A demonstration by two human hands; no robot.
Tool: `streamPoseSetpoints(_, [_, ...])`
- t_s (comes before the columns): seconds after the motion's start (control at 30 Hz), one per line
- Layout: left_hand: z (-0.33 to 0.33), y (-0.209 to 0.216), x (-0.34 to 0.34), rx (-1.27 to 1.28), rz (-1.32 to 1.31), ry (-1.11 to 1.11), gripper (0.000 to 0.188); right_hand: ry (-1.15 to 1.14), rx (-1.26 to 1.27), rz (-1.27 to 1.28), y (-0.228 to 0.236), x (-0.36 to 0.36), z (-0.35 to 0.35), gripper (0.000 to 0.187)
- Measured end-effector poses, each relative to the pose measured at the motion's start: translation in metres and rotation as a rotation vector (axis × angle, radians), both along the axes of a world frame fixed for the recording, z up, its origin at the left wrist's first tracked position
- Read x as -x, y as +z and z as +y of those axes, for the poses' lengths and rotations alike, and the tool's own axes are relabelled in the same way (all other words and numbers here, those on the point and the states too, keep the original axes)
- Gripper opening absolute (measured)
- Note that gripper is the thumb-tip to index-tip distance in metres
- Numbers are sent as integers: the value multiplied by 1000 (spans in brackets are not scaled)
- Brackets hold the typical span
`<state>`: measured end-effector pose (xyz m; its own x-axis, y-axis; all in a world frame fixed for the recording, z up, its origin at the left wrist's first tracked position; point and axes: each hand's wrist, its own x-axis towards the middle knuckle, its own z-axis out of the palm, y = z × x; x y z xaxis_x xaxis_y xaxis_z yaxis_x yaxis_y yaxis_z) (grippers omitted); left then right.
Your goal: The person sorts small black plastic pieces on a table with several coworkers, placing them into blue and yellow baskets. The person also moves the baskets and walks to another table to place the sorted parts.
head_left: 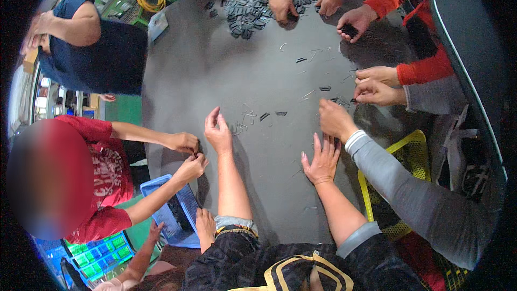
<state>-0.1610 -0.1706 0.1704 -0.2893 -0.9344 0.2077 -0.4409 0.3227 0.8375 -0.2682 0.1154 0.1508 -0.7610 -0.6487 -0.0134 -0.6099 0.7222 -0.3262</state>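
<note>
Left hand (218, 136) grip loose, empty | right hand (321, 166) grip spread, palm-down over surface (280, 183) | risk: rightward left-hand sweep could scatter black pieces (264, 116)

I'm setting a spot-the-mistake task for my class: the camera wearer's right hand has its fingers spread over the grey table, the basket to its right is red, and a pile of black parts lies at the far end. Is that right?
Not quite: the basket is yellow, not red, as the head view shows. The right hand, grey table and pile of black parts are as you said.
</note>
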Motion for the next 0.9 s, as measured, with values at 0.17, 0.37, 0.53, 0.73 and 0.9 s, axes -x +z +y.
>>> streamPoseSetpoints(0.17, [41,-14,1,105,-319,-107,28,-4,9,57,6,4,-3,74])
streamPoseSetpoints(0.37, [84,-15,46,416,-685,-560,50,-12,7,40,2,2,-4,73])
streamPoseSetpoints(0.53, [125,-19,-14,149,-775,-355,54,-42,-80,-45,-1,1,-5,74])
streamPoseSetpoints(0.73, [132,-12,-79,-37,-393,-184,55,-32,-80,-97,4,4,-4,77])
streamPoseSetpoints(0.9, [124,3,-74,116,-811,-341,57,-77,-24,-161,9,1,-6,73])
